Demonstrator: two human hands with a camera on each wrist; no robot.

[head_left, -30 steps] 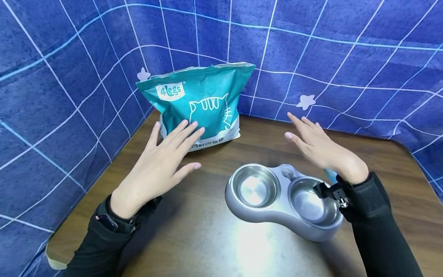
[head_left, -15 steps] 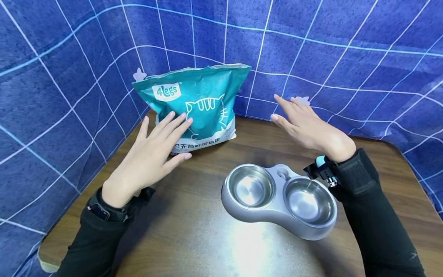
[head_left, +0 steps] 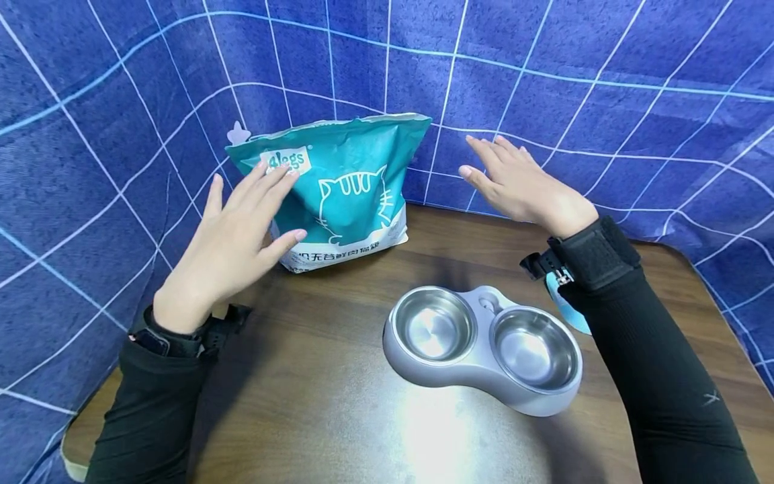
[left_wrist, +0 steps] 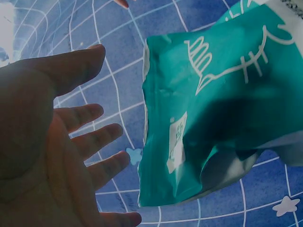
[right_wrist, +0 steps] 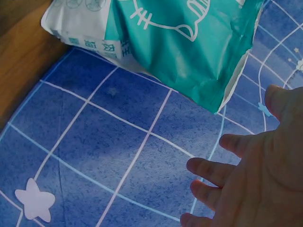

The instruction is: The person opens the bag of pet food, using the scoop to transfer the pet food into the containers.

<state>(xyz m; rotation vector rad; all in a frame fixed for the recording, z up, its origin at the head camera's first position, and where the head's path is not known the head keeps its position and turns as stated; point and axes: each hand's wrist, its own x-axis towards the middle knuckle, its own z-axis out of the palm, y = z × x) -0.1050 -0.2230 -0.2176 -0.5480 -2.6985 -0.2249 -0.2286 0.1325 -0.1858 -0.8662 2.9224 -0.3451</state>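
A teal and white cat food bag with a white cat outline stands upright at the back of the table. My left hand hovers in front of its left side, fingers straight and spread. In the left wrist view a gap shows between that hand and the bag. Off to the bag's right, my right hand is raised with its fingers extended. The right wrist view shows this hand apart from the bag too. Neither hand holds anything.
A grey double pet bowl with two steel dishes sits on the wooden table in front of the bag. A light blue object lies partly hidden behind the right forearm. Blue gridded cloth hangs behind and at the left.
Both hands have risen and shifted left; the left now covers part of the bag's logo. The whole scene drifts slightly left in view. The bag and bowl keep their places on the table.
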